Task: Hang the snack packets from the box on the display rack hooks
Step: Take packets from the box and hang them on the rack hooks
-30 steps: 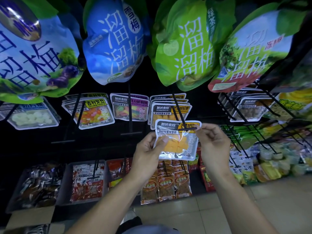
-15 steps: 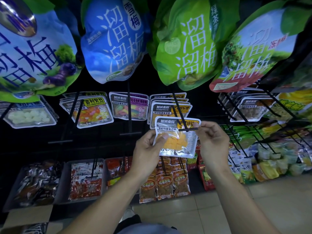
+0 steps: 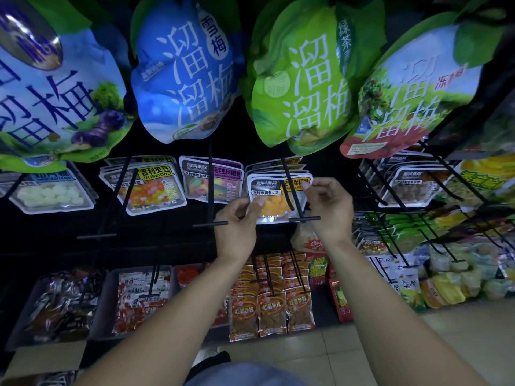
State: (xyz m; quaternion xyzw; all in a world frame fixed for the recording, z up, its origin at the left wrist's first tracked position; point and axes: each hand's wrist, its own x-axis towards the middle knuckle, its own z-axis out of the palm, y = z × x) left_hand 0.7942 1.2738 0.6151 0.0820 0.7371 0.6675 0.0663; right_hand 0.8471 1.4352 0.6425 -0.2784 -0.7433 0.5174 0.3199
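Snack packets on this display rack run from the big plum pouches overhead down to the small mango packet being hung, which sits at the front of a matching stack on the middle hook. Both hands steady it, probably to keep its top hole lined up with the prong while it slides back. The left hand pinches its lower left edge; the right hand pinches the top right corner. The hole itself is too small to make out. The cardboard box is cut off at the lower left corner.
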